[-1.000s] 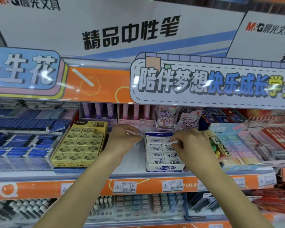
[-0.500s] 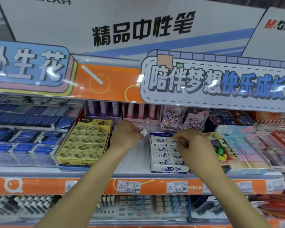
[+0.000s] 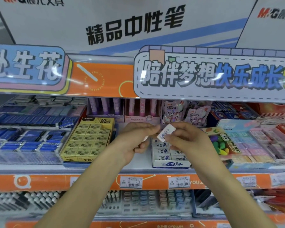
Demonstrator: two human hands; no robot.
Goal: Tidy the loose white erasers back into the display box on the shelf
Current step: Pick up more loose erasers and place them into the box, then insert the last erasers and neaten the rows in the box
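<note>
Head view. Held tilted above the back end of the white display box (image 3: 170,159): one white eraser (image 3: 166,132), pinched between fingertips of both hands. Left hand (image 3: 135,140) curled, fingertips at the eraser's left edge, a second white piece tucked lower in the palm. Right hand (image 3: 186,139) gripping the eraser's lower right end. Box stood on the shelf (image 3: 138,168), rows of wrapped erasers inside, just right of the yellow eraser box (image 3: 87,140).
</note>
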